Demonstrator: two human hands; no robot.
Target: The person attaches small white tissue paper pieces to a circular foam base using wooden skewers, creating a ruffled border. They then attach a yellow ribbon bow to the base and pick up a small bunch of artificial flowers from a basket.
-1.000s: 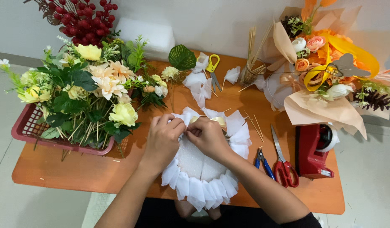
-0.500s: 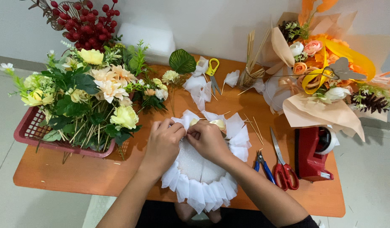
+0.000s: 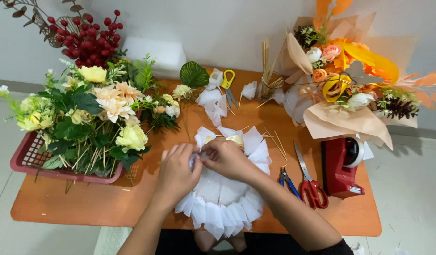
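At far left, red basket (image 3: 24, 158) crammed with cream and yellow artificial flowers (image 3: 93, 118) on leafy stems. Mid-table, white ruffled paper ring (image 3: 225, 198) — left hand (image 3: 176, 172) and right hand (image 3: 227, 158) both pinching its upper folds. Farther right, red-handled scissors (image 3: 310, 184), then red tape dispenser (image 3: 340, 167) holding its roll.

The left hand (image 3: 176, 172) and right hand (image 3: 226, 158) are covering the white ruffled ring's (image 3: 222, 208) centre; what their fingers (image 3: 195, 152) are pinching is staying hidden. The bottom edge is cutting off both forearms.
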